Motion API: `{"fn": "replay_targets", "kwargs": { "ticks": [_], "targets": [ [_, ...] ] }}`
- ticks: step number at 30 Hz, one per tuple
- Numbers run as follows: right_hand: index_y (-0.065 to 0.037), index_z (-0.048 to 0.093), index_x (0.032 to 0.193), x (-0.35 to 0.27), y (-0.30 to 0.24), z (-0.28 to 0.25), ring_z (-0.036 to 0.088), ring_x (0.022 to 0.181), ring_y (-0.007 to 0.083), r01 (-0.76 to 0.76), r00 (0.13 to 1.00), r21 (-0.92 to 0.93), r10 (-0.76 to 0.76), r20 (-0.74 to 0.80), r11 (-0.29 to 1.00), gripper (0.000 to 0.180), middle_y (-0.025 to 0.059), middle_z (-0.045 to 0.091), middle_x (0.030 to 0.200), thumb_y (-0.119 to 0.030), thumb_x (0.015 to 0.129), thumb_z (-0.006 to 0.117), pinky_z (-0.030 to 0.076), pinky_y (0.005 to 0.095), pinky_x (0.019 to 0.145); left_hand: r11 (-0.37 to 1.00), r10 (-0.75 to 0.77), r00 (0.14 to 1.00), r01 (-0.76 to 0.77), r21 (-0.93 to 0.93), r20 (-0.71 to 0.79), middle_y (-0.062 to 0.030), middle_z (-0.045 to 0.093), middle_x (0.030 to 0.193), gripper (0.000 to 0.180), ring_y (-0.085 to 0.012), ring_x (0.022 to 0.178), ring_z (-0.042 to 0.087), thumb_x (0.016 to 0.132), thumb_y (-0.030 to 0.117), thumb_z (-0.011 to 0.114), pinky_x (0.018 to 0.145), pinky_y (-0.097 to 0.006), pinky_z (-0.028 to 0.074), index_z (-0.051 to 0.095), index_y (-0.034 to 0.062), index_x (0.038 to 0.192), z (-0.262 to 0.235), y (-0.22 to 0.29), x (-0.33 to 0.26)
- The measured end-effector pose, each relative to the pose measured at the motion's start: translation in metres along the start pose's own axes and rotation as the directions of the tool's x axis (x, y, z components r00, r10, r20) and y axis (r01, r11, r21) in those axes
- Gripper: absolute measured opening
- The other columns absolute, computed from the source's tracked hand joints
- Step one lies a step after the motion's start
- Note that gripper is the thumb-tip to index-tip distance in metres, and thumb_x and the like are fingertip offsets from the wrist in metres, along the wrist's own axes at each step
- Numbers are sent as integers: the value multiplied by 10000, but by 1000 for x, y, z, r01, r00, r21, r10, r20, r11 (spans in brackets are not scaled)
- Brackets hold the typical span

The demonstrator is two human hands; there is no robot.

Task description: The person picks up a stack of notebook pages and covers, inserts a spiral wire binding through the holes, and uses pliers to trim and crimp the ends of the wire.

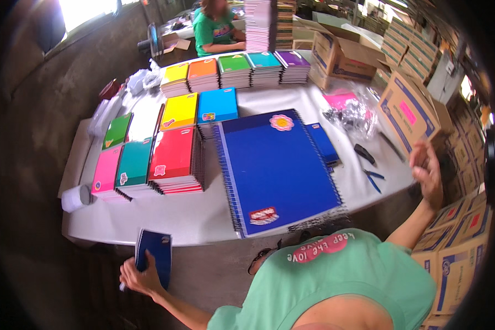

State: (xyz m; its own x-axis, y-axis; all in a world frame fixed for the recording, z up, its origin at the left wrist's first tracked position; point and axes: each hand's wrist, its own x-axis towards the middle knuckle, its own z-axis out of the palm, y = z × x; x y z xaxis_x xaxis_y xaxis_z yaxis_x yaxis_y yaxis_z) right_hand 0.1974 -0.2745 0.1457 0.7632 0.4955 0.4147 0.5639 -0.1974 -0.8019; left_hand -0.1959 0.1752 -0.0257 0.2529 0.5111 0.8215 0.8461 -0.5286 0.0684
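Observation:
Off the table's near left edge, my left hand [140, 275] is closed on a small dark blue notebook [158, 256], thumb across its cover. Out to the right, my right hand [426, 171] is raised beside a cardboard box [410, 110], fingers loosely apart and nothing seen in them. A large stack of blue spiral notebooks [278, 170] stands at the middle of the table, with a smaller blue notebook [323, 143] partly behind it. To its left are stacks of red notebooks [173, 157], teal notebooks [133, 162] and pink notebooks [108, 169].
Along the back of the white-covered table [203, 220] runs a row of coloured notebook stacks [235, 66]. Blue-handled pliers [374, 179], a black tool [364, 154] and clear plastic wrap [357, 113] lie at right. Cartons [459, 264] are piled beside me. A person [217, 33] in green sits beyond.

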Motion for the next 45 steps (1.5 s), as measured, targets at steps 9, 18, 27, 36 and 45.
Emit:
{"fn": "replay_targets", "kwargs": {
  "ticks": [9,18,27,36,45],
  "targets": [
    [18,350,1369,-30,86,-46,520,901,131,197,968,-92,-209,-139,976,536,165,556,1182,-144,887,517,430,251,798,980,-11,856,-92,-174,-518,-95,493,585,516,-245,537,470,639,442,811,546,-376,373,536,6,645,-163,131,-73],
    [14,515,1230,-82,172,-65,375,527,20,433,888,374,-459,-23,820,411,109,637,839,-199,888,599,315,167,479,446,493,849,-434,-783,-190,46,563,637,170,-119,590,499,651,256,754,679,-321,366,679,168,775,-167,366,-107],
    [-26,645,979,-65,208,-73,515,713,44,13,1000,181,-9,-23,983,150,6,635,939,-76,838,632,413,190,635,344,664,715,-552,-760,-219,12,516,678,288,-184,713,518,644,352,772,655,-327,336,589,156,752,-11,507,-124],
    [-51,680,979,-53,264,-35,561,813,66,-138,980,176,109,163,975,188,29,633,914,-72,793,686,433,196,624,461,685,724,-521,-718,-85,27,508,840,422,-151,838,506,681,444,739,925,-373,282,625,227,1025,19,498,-128],
    [-49,570,1190,-37,270,-28,539,766,76,-224,956,253,161,246,941,317,39,579,953,-70,874,587,455,199,651,599,551,833,-436,-672,-49,39,499,863,459,-125,932,518,668,457,705,1077,-491,70,644,287,1091,19,505,-147]
  ]
}}
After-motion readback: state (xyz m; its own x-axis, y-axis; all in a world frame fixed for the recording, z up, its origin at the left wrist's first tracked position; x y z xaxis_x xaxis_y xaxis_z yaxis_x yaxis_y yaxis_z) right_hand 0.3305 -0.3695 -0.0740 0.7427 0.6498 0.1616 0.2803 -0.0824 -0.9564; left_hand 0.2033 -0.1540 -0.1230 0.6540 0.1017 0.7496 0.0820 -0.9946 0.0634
